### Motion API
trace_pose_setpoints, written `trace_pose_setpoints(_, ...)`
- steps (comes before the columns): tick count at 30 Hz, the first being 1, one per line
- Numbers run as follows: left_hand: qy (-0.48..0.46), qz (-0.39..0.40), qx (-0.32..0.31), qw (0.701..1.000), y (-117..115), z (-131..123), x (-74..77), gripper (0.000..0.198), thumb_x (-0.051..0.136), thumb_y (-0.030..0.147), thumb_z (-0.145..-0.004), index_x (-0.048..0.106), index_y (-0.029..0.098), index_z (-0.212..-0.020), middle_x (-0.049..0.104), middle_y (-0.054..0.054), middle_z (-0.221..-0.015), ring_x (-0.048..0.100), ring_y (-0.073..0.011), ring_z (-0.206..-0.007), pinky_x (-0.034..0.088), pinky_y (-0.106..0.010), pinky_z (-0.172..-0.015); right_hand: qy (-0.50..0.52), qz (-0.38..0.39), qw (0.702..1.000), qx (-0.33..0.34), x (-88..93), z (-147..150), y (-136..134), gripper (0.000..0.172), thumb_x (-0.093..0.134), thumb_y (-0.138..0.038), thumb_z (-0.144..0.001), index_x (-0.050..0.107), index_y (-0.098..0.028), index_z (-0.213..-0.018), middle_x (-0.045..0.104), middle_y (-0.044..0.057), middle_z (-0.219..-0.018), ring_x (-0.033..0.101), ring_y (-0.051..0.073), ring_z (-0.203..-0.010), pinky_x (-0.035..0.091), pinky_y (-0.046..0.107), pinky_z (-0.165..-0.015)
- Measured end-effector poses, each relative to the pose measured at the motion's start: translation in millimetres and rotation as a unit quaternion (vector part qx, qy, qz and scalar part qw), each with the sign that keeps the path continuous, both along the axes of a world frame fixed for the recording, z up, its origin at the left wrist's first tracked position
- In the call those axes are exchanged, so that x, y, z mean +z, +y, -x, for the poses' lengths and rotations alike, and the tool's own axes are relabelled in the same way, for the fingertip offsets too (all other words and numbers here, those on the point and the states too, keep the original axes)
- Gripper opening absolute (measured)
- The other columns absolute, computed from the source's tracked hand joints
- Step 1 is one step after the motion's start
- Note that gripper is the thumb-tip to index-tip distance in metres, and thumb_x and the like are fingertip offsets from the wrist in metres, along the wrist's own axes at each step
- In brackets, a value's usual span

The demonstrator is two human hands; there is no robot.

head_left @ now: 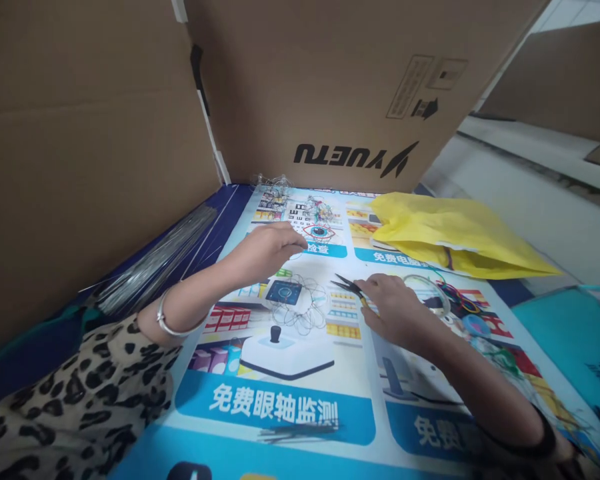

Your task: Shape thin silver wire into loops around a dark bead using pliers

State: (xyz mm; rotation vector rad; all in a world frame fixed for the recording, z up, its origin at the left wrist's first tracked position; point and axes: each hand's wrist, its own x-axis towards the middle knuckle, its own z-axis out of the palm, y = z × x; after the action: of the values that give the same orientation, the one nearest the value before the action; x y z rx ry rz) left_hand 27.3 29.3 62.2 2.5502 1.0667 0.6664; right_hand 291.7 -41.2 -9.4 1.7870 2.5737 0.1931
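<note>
My left hand (279, 245) is closed in a pinch above the printed poster; what sits between its fingertips is too fine to make out. Just below it is a flower-like shape of thin looped wire (300, 303), and whether it touches my fingers I cannot tell. My right hand (387, 303) grips a pair of needle-nose pliers (349, 287) with dark, parted jaws pointing left toward my left hand. A yellow bit of the pliers' handle shows; the rest is hidden in my palm.
Cardboard panels (300, 87) wall off the back and left. A bundle of straight wires (155, 263) lies left, short dark wire pieces (297, 432) in front, wire tangles (323, 210) behind. At right are a yellow bag (460, 230), coloured cords (460, 297) and a tape roll (433, 293).
</note>
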Motion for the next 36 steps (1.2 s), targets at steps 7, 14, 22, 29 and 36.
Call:
trace_pose_setpoints(7, -0.091, 0.147, 0.024, 0.985, -0.2, -3.7, -10.8, 0.015, 0.049, 0.025, -0.08, 0.06, 0.015, -0.075, 0.062, 0.0, -0.074, 0.056, -0.0118, -0.069, 0.044, -0.024, -0.064, -0.028, -0.037, 0.999, 0.002, -3.2, 7.5, 5.0, 0.034, 0.042, -0.02, -0.08, 0.053, -0.013, -0.111, 0.055, 0.012, -0.095, 0.045, 0.024, -0.088, 0.036, 0.035, -0.075)
trace_pose_setpoints(14, -0.247, 0.335, -0.001, 0.909, -8.8, -10.9, -18.2, 0.015, 0.046, 0.029, -0.085, 0.045, 0.016, -0.077, 0.067, -0.004, -0.075, 0.062, -0.0126, -0.067, 0.046, -0.025, -0.062, -0.07, -0.083, 0.994, -0.018, -14.5, 14.0, 3.5, 0.029, 0.037, -0.015, -0.085, 0.056, -0.007, -0.104, 0.056, 0.016, -0.089, 0.047, 0.026, -0.088, 0.038, 0.036, -0.072)
trace_pose_setpoints(22, -0.302, 0.341, -0.091, 0.885, -14.5, -10.5, -19.6, 0.013, 0.041, 0.029, -0.09, 0.04, 0.017, -0.084, 0.068, -0.008, -0.092, 0.061, -0.0147, -0.088, 0.044, -0.03, -0.077, 0.012, -0.058, 0.996, -0.067, -12.3, 25.5, -2.1, 0.024, 0.045, -0.029, -0.085, 0.057, -0.011, -0.095, 0.054, 0.014, -0.09, 0.046, 0.027, -0.089, 0.039, 0.038, -0.077)
trace_pose_setpoints(29, -0.332, 0.333, -0.134, 0.873, -13.7, -10.2, -22.7, 0.013, 0.043, 0.029, -0.089, 0.042, 0.017, -0.085, 0.059, -0.009, -0.11, 0.051, -0.0184, -0.108, 0.041, -0.031, -0.082, 0.246, 0.009, 0.969, -0.02, -7.5, 21.8, -4.1, 0.022, 0.049, -0.027, -0.082, 0.053, -0.016, -0.1, 0.053, 0.009, -0.095, 0.05, 0.021, -0.091, 0.042, 0.035, -0.08)
trace_pose_setpoints(36, -0.306, 0.309, -0.069, 0.898, -10.3, -13.3, -30.3, 0.011, 0.052, 0.026, -0.082, 0.049, 0.016, -0.078, 0.051, 0.0, -0.083, 0.045, -0.0098, -0.074, 0.035, -0.023, -0.066, 0.342, -0.007, 0.937, 0.072, 3.0, 36.5, -5.1, 0.018, 0.051, -0.025, -0.08, 0.051, -0.018, -0.097, 0.054, 0.009, -0.094, 0.05, 0.02, -0.089, 0.044, 0.036, -0.076)
